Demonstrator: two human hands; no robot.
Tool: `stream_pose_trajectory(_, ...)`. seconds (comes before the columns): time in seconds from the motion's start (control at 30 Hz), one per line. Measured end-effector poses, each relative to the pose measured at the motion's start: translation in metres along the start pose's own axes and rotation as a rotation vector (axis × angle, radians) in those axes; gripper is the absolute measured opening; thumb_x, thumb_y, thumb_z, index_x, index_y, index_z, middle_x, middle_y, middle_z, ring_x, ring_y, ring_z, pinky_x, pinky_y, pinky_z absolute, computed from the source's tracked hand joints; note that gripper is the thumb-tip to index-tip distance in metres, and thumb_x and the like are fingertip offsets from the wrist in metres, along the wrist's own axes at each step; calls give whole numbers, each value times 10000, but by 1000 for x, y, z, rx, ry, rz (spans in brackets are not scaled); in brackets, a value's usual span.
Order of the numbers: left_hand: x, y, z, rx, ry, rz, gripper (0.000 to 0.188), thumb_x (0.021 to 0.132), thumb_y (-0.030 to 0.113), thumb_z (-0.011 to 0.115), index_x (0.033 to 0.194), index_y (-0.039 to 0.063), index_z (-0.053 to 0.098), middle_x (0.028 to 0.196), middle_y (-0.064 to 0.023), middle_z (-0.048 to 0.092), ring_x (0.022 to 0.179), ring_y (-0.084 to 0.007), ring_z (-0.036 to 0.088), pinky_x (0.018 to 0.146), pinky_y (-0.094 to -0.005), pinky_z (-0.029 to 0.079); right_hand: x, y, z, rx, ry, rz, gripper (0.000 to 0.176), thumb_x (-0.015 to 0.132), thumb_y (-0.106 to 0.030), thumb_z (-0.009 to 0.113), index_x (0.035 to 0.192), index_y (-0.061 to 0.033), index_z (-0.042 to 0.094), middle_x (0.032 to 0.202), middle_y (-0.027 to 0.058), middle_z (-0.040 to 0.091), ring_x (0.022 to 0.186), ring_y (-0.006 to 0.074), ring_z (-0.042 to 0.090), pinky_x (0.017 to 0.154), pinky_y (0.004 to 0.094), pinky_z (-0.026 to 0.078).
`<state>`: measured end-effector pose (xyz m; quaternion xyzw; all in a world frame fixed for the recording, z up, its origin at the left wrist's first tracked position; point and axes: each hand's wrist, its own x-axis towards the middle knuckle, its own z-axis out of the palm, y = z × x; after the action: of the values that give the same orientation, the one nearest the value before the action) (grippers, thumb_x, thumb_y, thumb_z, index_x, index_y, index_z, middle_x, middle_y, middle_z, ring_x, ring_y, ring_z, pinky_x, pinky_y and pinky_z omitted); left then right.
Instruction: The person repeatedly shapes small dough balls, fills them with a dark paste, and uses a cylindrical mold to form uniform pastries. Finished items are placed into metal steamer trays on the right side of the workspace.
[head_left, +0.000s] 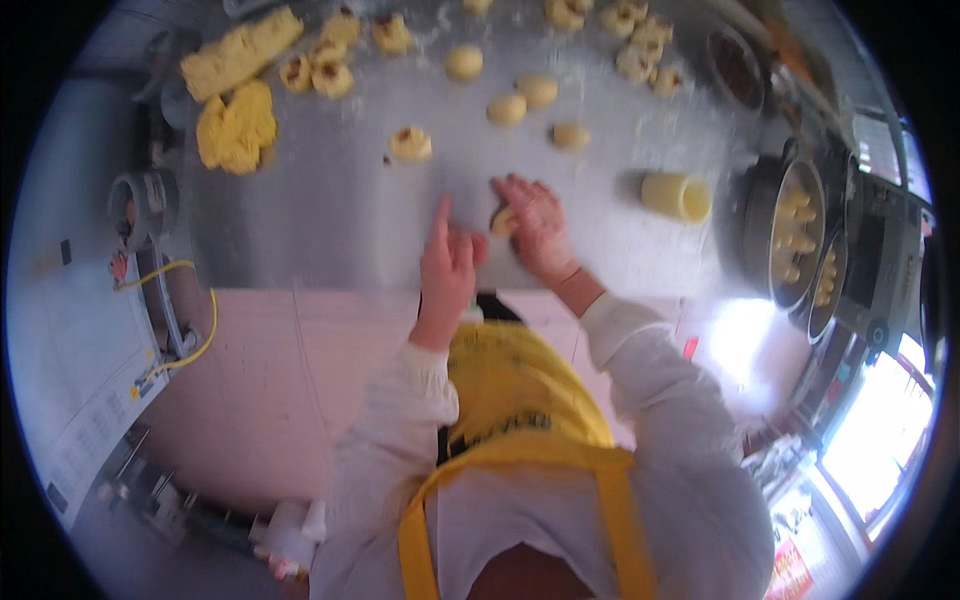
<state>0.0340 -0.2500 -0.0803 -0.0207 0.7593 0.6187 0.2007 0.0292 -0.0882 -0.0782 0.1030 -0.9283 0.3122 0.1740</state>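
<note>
My right hand (538, 225) is curved over a small pale dough piece (502, 220) near the front of the metal table (322, 217), its fingers partly hiding the dough. Just to the left is my left hand (451, 262), index finger extended and the other fingers bent, with nothing visible in it. Beyond the hands lies a dough piece with a dark filling (410, 144), a dark crumb beside it. Several plain dough balls (507, 109) are spread farther back. A hollow yellow cylinder (675, 196) lies on its side to the right.
A yellow dough lump (236, 127) and a long dough slab (241, 54) occupy the back left. Filled dough pieces (331, 79) stand in groups at the back. At right are a bowl of dark filling (735, 69) and round pans (777, 259) holding dough. A yellow cord (215, 319) hangs at left.
</note>
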Motion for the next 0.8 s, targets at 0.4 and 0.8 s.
stream_pose_trajectory(0.4, 42, 5, 89, -724, 88, 311, 842, 915, 636, 339, 1509, 132, 18, 1530, -114, 171, 1393, -293, 195, 1141, -433, 149, 4, -2, 12, 1072, 195, 603, 459, 1010, -192, 321, 1424, -12, 241, 1241, 149, 534, 1034, 185, 554, 968, 326, 416)
stream_pose_trajectory(0.8, 49, 17, 89, -582, 35, 397, 809, 960, 477, 393, 1493, 99, -84, 1560, -142, -4, 1423, -308, 94, 1151, -441, 93, -1, 10, 7, 1070, 75, 506, 571, 1012, -263, 304, 1483, -4, 113, 1388, 178, 431, 1235, 266, 468, 1050, 375, 343)
